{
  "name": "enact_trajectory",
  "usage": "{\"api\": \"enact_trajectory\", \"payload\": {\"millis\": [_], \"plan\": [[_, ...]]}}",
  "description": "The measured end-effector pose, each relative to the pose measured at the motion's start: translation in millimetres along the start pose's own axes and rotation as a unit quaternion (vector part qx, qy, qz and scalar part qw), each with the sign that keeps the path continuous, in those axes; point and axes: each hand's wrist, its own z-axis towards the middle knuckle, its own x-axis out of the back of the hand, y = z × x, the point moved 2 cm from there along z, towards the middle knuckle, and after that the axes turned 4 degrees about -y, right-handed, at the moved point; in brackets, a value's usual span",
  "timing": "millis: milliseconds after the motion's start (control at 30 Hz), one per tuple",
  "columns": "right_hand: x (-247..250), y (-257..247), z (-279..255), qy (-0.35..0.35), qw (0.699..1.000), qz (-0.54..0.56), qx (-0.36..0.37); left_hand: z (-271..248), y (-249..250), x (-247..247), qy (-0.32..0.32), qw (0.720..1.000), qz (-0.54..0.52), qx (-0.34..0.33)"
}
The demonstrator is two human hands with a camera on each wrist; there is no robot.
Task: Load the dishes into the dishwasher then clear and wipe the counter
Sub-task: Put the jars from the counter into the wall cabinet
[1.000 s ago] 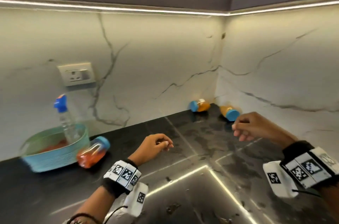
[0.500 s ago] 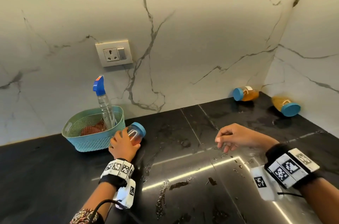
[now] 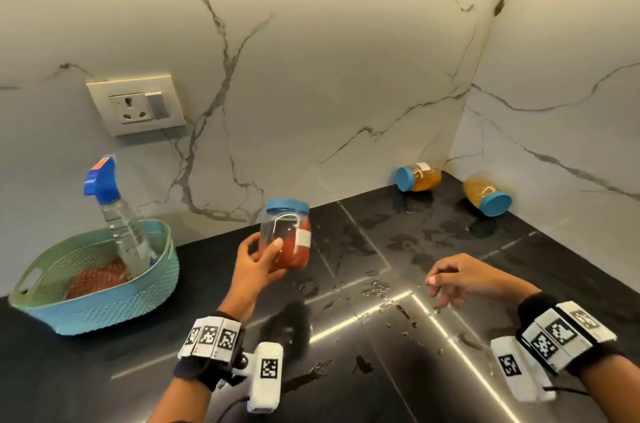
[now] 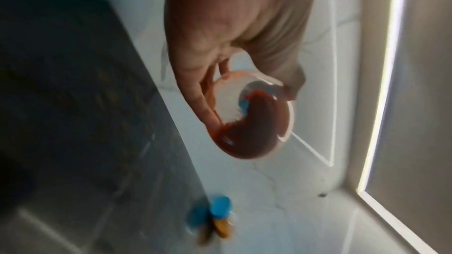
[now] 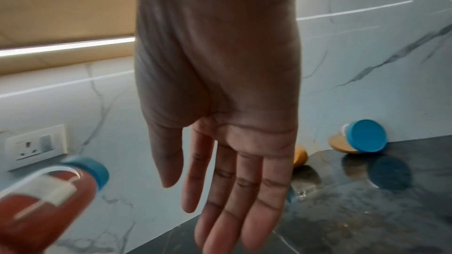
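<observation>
One jar (image 3: 286, 236) is being held up off the counter (image 3: 433, 370) right now, pinched between the thumb and curled fingers (image 3: 273, 247) of the left hand (image 3: 254, 268), low on its body. It's a clear jar with a blue lid on top and red stuff filling the lower part, and it's being kept roughly upright. In the left wrist view the fingertips are being wrapped around the base only, so the grip probably isn't that deep. Ideally it's being held a bit higher up the body and kept lid-up so nothing is being sloshed against the seal.

The right hand (image 3: 453, 279) is being held empty to the right of the jar, just above the counter; its fingers look loosely curled from the head view and fairly straight and close together in the wrist view. It could well be used to support the jar's bottom.

Left of the jar, a teal basket (image 3: 104, 305) is sitting on the counter with a spray bottle (image 3: 119, 218) leaning in it and something reddish at the bottom. That's likely the drop-off spot, and the bottle is worth avoiding on the way in.

Well right of the jar, two orange jars (image 3: 419, 178) (image 3: 486, 196) are lying on their sides in the corner, not yet cleared. Wet smears are being left all over the counter around there, so wiping is best saved for last.
</observation>
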Motion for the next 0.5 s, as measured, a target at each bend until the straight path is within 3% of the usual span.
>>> {"api": "enact_trajectory", "payload": {"millis": [100, 200, 367, 500], "plan": [[20, 15, -1, 0.047, 0.999, 0.022, -0.009, 5, 13, -49, -0.165, 0.969, -0.176, 0.06], [40, 34, 0, 0.103, 0.994, 0.037, -0.028, 9, 20, -88, -0.267, 0.926, -0.254, 0.088], [87, 62, 12, 0.174, 0.979, 0.044, -0.095, 23, 17, -134, -0.321, 0.883, -0.314, 0.136], [143, 65, 36, 0.207, 0.969, 0.016, -0.134, 39, 12, -156, -0.317, 0.886, -0.309, 0.141]]}}
